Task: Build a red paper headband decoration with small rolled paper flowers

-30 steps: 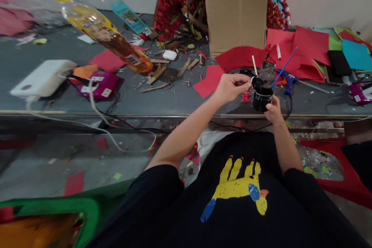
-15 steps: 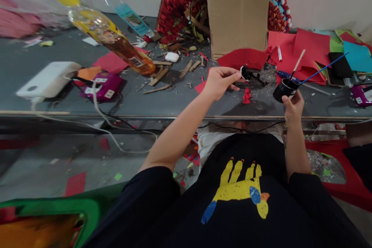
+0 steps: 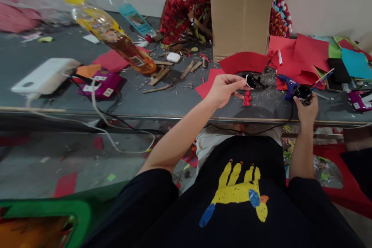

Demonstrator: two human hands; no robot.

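Observation:
Between the thumb and fingers of my left hand (image 3: 225, 89) is a small round black piece with a white rim (image 3: 250, 81), perhaps a lid. Just below it a crumpled red paper piece (image 3: 247, 99) lies on the table. My right hand (image 3: 307, 108) is wrapped round a small black pot (image 3: 303, 92), tilted above the table's front edge. Thin brushes (image 3: 322, 78) stick out of the pot to the right. Close to the pot's left side lies a blue glue gun (image 3: 288, 85). Behind my left hand is a curved red paper strip (image 3: 244, 62).
A cardboard box (image 3: 242, 15) stands at the back. To the left are a leaning yellow-capped bottle (image 3: 113, 33), a blue-labelled bottle (image 3: 135, 17), a white power bank (image 3: 46, 75) and a purple socket block (image 3: 101, 85) with cables. Red paper sheets (image 3: 312, 50) and a phone (image 3: 338, 69) lie right.
My right hand has moved right with the pot, and the brushes now lean further over to the right. The glue gun shows more fully. My left hand has shifted slightly right and nearer.

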